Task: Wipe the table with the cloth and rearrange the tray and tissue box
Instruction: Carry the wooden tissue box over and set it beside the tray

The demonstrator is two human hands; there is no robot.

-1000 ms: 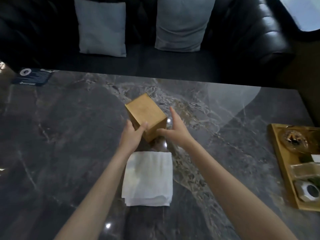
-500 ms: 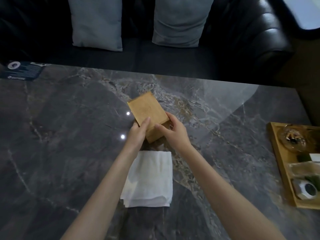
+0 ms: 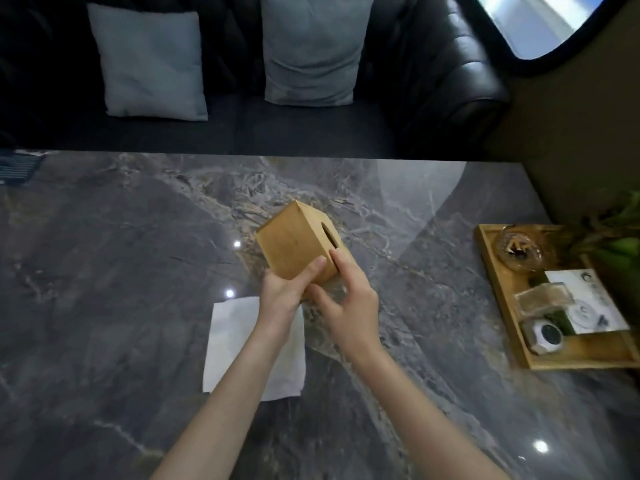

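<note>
A wooden tissue box [image 3: 294, 242] is tilted over the middle of the dark marble table [image 3: 104, 271], its slot facing right. My left hand [image 3: 285, 292] grips its near left corner from below, and my right hand [image 3: 344, 294] holds its near right side, with fingers near the slot. Just in front of the box a white folded cloth [image 3: 235, 344] lies flat on the table, partly under my left forearm. A wooden tray [image 3: 575, 356] sits at the table's right edge.
The tray carries a glass ashtray [image 3: 517, 249], a card [image 3: 585, 299] and small jars [image 3: 543, 336]. A green plant [image 3: 620, 237] hangs over the tray. Behind the table stands a black leather sofa [image 3: 450, 81] with two grey cushions [image 3: 152, 64]. A dark leaflet [image 3: 17, 166] lies far left.
Both hands have turned and tilted the tissue box, so its slot now shows on the right. My hands drew closer together at its near end. The cloth stayed put.
</note>
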